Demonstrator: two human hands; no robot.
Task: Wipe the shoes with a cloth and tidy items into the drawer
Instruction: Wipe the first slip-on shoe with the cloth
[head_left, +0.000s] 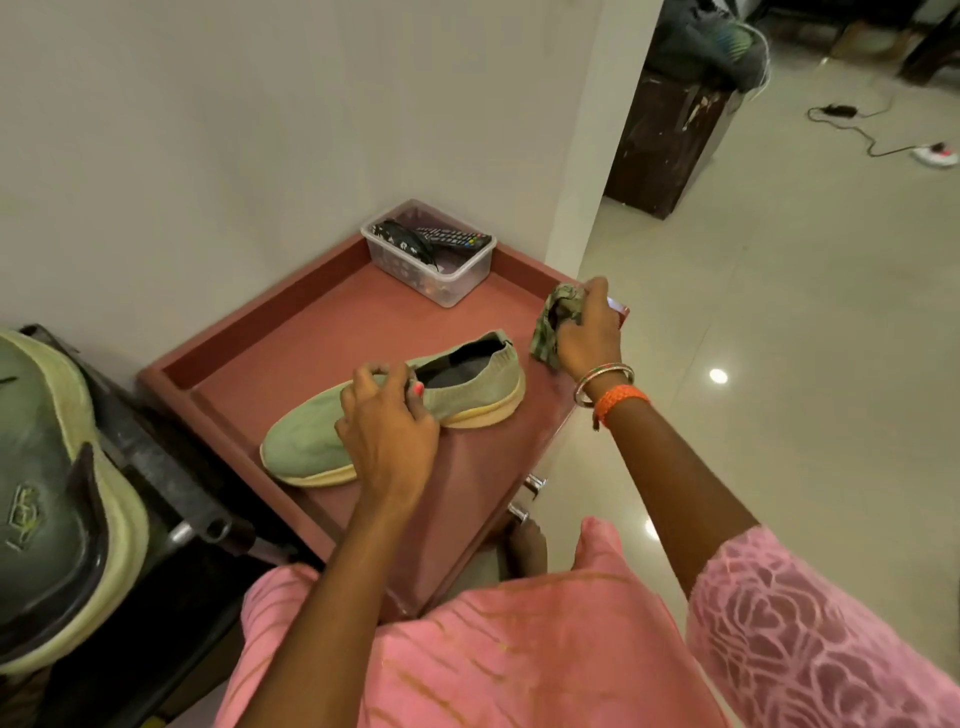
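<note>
The left hand (387, 426) comes over the pale green knit slip-on shoe (395, 410), fingers curled around its upper just ahead of the collar, while the right hand (589, 332) pinches a crumpled green patterned cloth (551, 327) at the right edge of the cabinet top. The shoe lies on its cream sole in the middle of the pink rimmed cabinet top (291, 338), toe toward the left. It looks light and soft; that knit upper should give under pressure, so the firmer sole rim or heel seems the better hold. The cloth is limp and needs bunching. Count: one shoe on top, one cloth, one clear plastic box (428, 254) at the back holding a black remote control (452, 239), two metal drawer handles (527, 499) below.
</note>
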